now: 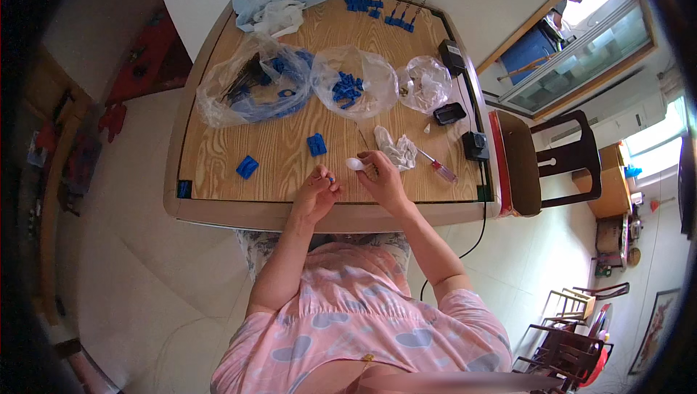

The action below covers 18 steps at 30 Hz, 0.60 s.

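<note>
Near the table's front edge, my left hand [314,197] is closed, pinching a small blue piece [331,179] mostly hidden by the fingers. To its right my right hand [383,182] grips a small white squeeze bottle [355,164], tilted toward the left hand; its tip cannot be made out. A thin dark rod [364,137] sticks up beyond the right hand, and whether the fingers hold it is unclear. Two blue plastic blocks [316,144] [247,167] lie on the wood ahead and to the left. A small white cap [427,129] stands farther right.
Clear bags with blue parts [348,91] [279,104] and another clear bag [427,82] sit mid-table. A crumpled white cloth [396,149], a screwdriver [443,170], a black tray [449,113] and black adapters [475,146] lie right. Blue blocks with upright springs [363,3] line the back.
</note>
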Motion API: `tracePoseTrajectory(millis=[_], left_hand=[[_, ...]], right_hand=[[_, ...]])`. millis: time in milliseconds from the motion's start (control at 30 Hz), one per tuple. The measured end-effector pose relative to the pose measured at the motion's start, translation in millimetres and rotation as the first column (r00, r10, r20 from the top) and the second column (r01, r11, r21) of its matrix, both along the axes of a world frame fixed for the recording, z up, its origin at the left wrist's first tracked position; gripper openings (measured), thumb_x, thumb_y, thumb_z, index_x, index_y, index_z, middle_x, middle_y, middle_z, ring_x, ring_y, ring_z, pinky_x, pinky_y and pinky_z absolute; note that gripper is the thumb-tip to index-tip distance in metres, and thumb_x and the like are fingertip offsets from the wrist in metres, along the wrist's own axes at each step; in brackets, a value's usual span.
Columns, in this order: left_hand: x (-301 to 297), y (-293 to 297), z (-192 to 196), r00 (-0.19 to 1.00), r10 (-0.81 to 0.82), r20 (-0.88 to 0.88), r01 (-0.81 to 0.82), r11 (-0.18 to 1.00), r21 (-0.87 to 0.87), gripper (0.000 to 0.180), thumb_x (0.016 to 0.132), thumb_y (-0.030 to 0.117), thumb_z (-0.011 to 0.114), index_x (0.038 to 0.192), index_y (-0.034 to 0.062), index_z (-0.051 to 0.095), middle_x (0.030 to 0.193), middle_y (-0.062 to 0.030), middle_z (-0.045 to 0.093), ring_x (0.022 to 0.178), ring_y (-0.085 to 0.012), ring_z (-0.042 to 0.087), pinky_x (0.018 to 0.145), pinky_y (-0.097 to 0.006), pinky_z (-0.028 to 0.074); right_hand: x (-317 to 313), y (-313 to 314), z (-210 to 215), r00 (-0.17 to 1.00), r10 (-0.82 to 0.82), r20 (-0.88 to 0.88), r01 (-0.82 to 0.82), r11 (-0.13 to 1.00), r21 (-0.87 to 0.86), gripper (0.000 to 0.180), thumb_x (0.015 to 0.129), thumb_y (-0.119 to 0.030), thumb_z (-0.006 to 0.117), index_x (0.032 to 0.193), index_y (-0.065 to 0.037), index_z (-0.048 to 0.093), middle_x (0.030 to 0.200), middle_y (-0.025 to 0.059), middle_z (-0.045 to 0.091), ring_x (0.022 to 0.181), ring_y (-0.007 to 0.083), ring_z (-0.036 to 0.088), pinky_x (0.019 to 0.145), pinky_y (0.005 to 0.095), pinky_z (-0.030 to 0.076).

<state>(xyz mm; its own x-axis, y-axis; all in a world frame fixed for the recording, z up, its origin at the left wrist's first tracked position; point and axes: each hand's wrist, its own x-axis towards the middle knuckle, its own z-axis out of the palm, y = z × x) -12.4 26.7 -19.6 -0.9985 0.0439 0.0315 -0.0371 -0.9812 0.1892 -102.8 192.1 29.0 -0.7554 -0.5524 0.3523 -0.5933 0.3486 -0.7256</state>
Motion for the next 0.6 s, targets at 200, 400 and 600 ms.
tracePoseTrajectory(millis=[200, 400, 600], left_hand=[[-12.0, 2.5, -6.4, 1.0, 0.012, 0.021, -0.013, 0.997, 0.076, 0.018, 0.08, 0.004, 0.072, 0.087, 0.013, 0.057, 0.082, -0.0011, 0.061, 0.072, -0.0143, 0.053, 0.079, -0.032, 0.045], [-30.4, 11.1, -7.5, 1.0, -0.005, 0.01, 0.003, 0.991, 0.131, 0.014, 0.082, 0.005, 0.07, 0.087, 0.0122, 0.059, 0.082, -0.0021, 0.061, 0.073, -0.014, 0.054, 0.08, -0.032, 0.046], [-33.3, 12.2, -5.1, 1.0, 0.021, -0.009, -0.02, 0.997, 0.076, 0.012, 0.084, 0.01, 0.07, 0.089, 0.0123, 0.06, 0.084, -0.0007, 0.058, 0.075, -0.0121, 0.049, 0.079, -0.029, 0.043]], right_hand=[[9.7, 11.3, 50.0, 0.997, -0.033, -0.063, 0.029, 0.998, -0.063, 0.022, 0.078, 0.001, 0.067, 0.099, -0.002, 0.06, 0.102, 0.0125, 0.066, 0.097, 0.0259, 0.064, 0.083, 0.0339, 0.05], [-3.8, 20.6, 91.0, 0.937, 0.005, -0.348, 0.012, 0.999, 0.049, 0.023, 0.077, -0.001, 0.068, 0.1, -0.003, 0.062, 0.101, 0.0133, 0.066, 0.095, 0.0306, 0.063, 0.081, 0.0369, 0.05], [-8.0, 19.9, 79.6, 0.939, 0.078, -0.334, -0.029, 0.988, 0.149, 0.021, 0.08, -0.002, 0.067, 0.1, -0.003, 0.063, 0.103, 0.013, 0.065, 0.097, 0.0318, 0.062, 0.082, 0.0383, 0.05]])
